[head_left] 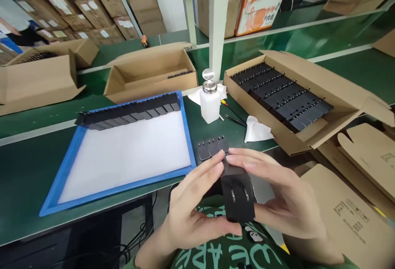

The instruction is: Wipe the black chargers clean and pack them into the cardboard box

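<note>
Between my two hands, in front of my body, is a black power adapter [238, 209] with two metal prongs facing me. My left hand [188, 207] grips it from the left, fingers on top and thumb underneath. On the other side, my right hand [284, 191] has its fingertips at the top and its thumb near the lower right edge. Just beyond my fingers, a short row of black adapters [211, 147] lies on the green bench, prongs up, partly hidden. A blue-framed white tray [123, 162] at the left bears a long row of black adapters [132, 112] along its far side.
A white pump bottle [210, 102] stands behind the short row, near tweezers [236, 120] and a crumpled white wipe [257, 130]. At right, an open carton [256, 104] holds several rows of adapters. Another open carton [151, 71] stands behind the tray. Flattened cardboard [348, 211] lies at lower right.
</note>
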Action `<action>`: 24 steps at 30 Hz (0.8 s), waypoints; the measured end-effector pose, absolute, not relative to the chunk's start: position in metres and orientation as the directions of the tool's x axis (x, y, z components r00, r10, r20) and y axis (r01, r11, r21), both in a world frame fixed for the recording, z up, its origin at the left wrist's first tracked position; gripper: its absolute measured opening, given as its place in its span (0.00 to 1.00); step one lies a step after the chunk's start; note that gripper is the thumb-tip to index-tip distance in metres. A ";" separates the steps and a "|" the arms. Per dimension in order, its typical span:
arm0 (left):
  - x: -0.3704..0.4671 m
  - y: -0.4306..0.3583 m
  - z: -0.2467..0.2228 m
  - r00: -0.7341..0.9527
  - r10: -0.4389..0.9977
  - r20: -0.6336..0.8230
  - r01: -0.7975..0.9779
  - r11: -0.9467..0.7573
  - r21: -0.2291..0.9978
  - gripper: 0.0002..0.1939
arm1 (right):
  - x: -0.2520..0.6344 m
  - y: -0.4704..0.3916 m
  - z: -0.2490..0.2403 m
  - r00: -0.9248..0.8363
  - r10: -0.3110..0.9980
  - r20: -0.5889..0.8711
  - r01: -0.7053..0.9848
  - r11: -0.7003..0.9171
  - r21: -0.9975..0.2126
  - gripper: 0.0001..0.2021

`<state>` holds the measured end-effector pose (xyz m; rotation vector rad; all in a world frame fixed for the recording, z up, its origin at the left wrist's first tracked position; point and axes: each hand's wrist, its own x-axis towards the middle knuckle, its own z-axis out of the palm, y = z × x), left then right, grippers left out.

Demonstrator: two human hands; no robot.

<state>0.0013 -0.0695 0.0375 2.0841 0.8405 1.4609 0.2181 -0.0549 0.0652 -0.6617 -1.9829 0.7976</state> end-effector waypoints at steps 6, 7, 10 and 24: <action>-0.011 -0.101 0.044 0.186 0.657 0.731 0.149 -0.754 0.640 0.42 | 0.202 -0.085 0.075 -0.503 0.649 0.571 0.132 0.711 -0.691 0.38; -0.012 -0.105 0.045 0.178 0.649 0.740 0.142 -0.761 0.633 0.42 | 0.200 -0.089 0.076 -0.501 0.636 0.587 0.115 0.721 -0.683 0.38; -0.015 -0.116 0.046 0.150 0.624 0.767 0.127 -0.781 0.611 0.42 | 0.194 -0.098 0.078 -0.497 0.588 0.638 0.066 0.759 -0.648 0.39; -0.020 -0.149 0.047 0.135 0.607 0.783 0.167 -0.793 0.586 0.40 | 0.191 -0.123 0.086 -0.585 0.393 0.709 0.144 0.911 -0.386 0.35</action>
